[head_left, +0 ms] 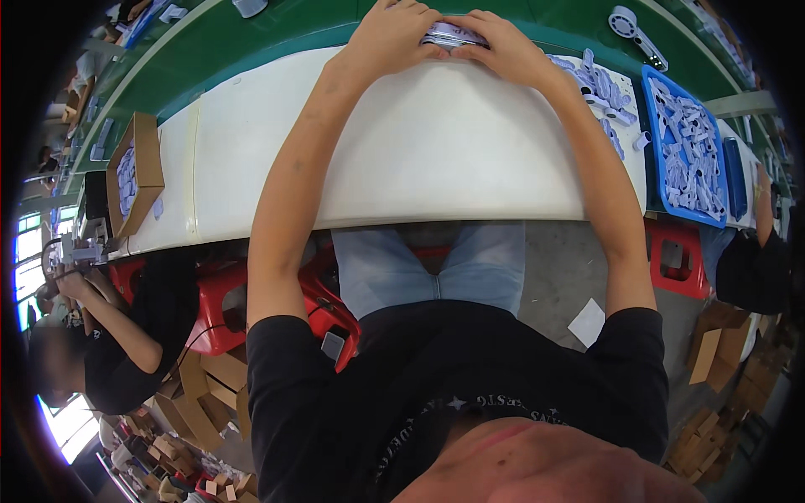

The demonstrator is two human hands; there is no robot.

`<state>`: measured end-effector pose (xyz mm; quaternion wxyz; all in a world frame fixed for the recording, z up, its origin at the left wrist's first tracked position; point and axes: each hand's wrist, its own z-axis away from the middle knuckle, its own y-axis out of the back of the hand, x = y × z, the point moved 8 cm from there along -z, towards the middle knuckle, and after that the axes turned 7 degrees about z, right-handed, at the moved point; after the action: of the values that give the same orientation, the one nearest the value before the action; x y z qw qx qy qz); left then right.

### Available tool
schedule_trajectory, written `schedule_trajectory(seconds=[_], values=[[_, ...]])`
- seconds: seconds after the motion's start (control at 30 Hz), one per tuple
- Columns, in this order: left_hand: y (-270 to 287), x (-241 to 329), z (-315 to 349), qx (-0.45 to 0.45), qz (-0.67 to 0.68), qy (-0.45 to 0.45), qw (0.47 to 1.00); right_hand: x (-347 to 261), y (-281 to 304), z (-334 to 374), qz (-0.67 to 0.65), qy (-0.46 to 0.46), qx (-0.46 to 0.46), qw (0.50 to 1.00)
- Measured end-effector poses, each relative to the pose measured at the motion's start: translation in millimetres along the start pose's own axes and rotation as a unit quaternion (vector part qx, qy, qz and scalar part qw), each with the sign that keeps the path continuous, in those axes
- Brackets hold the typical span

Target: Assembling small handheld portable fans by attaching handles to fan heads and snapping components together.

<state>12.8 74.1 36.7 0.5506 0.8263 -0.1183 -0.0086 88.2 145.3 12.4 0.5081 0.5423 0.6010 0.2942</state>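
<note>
At the far edge of the white worktop (436, 142), both of my arms reach forward. My left hand (390, 35) and my right hand (505, 49) close from either side around a small row of pale lilac plastic pieces (454, 35). My fingers cover the ends of the row, and its exact make-up is too small to tell. Just right of my right hand lies a loose pile of similar lilac plastic parts (597, 84), with a few strays near my right forearm.
A blue tray (649, 138) heaped with lilac parts stands at the right. A cardboard box (149, 151) of parts sits at the left end. A white handled device (625, 23) lies on the far green surface. People work on both sides, near red stools (681, 260).
</note>
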Motion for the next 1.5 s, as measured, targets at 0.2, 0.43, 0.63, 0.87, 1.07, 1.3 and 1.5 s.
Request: schedule_trajectory(seconds=[0.2, 0.43, 0.63, 0.87, 1.07, 1.3, 1.5], values=[[-0.3, 2.3, -2.5, -0.020, -0.029, 0.032, 0.999, -1.4, -3.5, 4.6, 0.069, -0.002, 0.022, 0.997], [6.8, 9.3, 1.3, -0.022, -0.011, 0.001, 1.000, -2.1, 1.3, 11.0, -0.041, -0.003, 0.069, 0.997], [1.8, 16.0, 5.3, 0.034, -0.139, -0.021, 0.989, -2.2, -3.8, 9.6, 0.040, 0.006, 0.106, 0.994], [3.0, 14.7, 0.6, -0.037, -0.088, 0.006, 0.995, -6.2, 1.2, 9.2, 0.046, 0.042, 0.105, 0.992], [39.1, -28.4, 4.8, 0.176, 0.115, 0.029, 0.977, 14.0, 11.7, 5.9, 0.087, 0.002, 0.054, 0.995], [65.9, -230.7, 46.7, 0.235, -0.138, 0.404, 0.873, 120.6, 80.6, 1.5, 0.174, -0.171, 0.044, 0.969], [62.8, -352.8, 93.5, 0.290, -0.003, 0.430, 0.855, 149.7, 84.4, 7.0, 0.261, -0.128, 0.104, 0.951]])
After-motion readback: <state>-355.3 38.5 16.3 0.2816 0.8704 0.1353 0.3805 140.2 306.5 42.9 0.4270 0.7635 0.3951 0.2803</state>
